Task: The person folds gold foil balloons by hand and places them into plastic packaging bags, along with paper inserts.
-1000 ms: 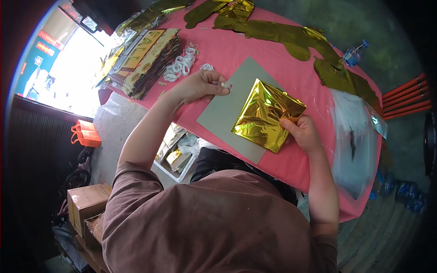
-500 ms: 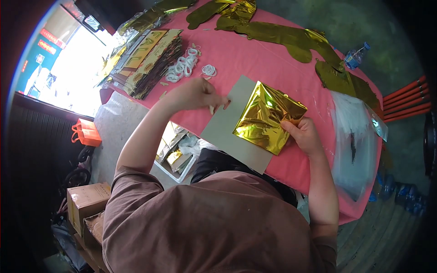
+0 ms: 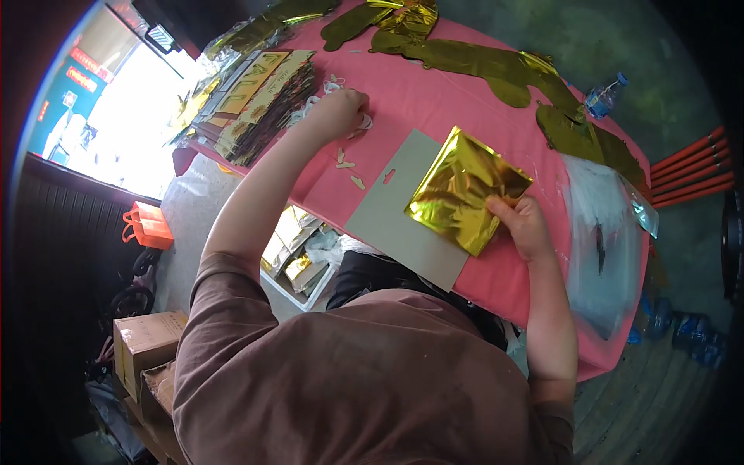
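Observation:
A folded sheet of gold foil [image 3: 457, 190] is pinched at its right edge between the thumb and fingers of my right hand [image 3: 523, 226]. The foil overlaps a grey card [image 3: 407, 217] with a small slot near its left edge, lying on the pink cloth. Farther off, my left hand [image 3: 339, 116] has its fingers curled down on a small coil of white cord [image 3: 366, 124], which the hand partly covers. More white cord [image 3: 332, 84] lies just behind that hand. Several small pale tabs [image 3: 346, 163] are scattered below the left wrist.
Stacked printed packets [image 3: 260, 105] stand at the table's left edge. Gold foil balloons [image 3: 480, 62] lie along the far side. Clear plastic bags [image 3: 597, 240] cover the right side, and a water bottle [image 3: 606, 97] is beyond. A white crate [image 3: 306, 291] sits below the table edge.
My left hand has moved from the card's slot up and away to the white cord. My right hand has shifted the gold foil slightly up and to the right.

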Tool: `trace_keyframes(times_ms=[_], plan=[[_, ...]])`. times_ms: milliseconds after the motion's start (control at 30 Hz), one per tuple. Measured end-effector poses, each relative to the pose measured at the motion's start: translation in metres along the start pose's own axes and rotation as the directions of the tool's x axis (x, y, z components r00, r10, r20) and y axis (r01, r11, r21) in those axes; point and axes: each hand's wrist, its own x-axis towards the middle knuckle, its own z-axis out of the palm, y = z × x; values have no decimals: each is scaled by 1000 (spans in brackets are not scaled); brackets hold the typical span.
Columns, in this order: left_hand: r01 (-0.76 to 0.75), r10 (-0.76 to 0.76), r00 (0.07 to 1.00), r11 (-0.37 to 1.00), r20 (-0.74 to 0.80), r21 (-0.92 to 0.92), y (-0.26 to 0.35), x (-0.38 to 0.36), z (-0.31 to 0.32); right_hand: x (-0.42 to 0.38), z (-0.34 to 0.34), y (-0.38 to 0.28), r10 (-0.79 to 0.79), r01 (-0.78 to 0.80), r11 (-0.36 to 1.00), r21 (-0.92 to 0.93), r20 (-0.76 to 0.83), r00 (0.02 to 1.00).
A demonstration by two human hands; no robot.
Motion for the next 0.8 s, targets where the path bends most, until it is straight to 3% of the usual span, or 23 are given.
trace_keyframes(times_ms=[100, 167, 233, 300, 400, 533, 600, 733, 800], plan=[[5, -9, 1000, 987, -26, -161, 3, -1, -8, 3, -12, 3, -54, 65, 989, 129, -87, 995], [0, -4, 1000, 965, -12, -263, 32, -9, -34, 2, -15, -5, -124, 205, 888, 412, -215, 969], [-1, 4, 1000, 930, 5, -367, 60, -20, -33, 0, -14, -11, -151, 249, 861, 444, -243, 958], [-54, 158, 983, 741, 96, -670, 86, -29, -24, 0, -15, -12, -156, 271, 820, 504, -259, 953], [-95, 285, 939, 753, 192, -651, 119, -40, -5, 0, -12, -13, -148, 277, 831, 482, -289, 946], [-127, 293, 935, 802, 198, -584, 125, -45, 14, -1, -10, -14, -155, 291, 832, 472, -305, 940], [-222, 260, 966, 831, 3, -511, 117, -56, 3, -1, -9, -16, -125, 296, 825, 482, -355, 927], [-256, 293, 956, 854, 11, -453, 106, -91, -18, 0, -22, -8, -159, 279, 828, 487, -273, 949], [-463, 480, 876, 816, -42, -346, 98, -105, -3, -1, -20, -12, -166, 289, 813, 506, -274, 947]])
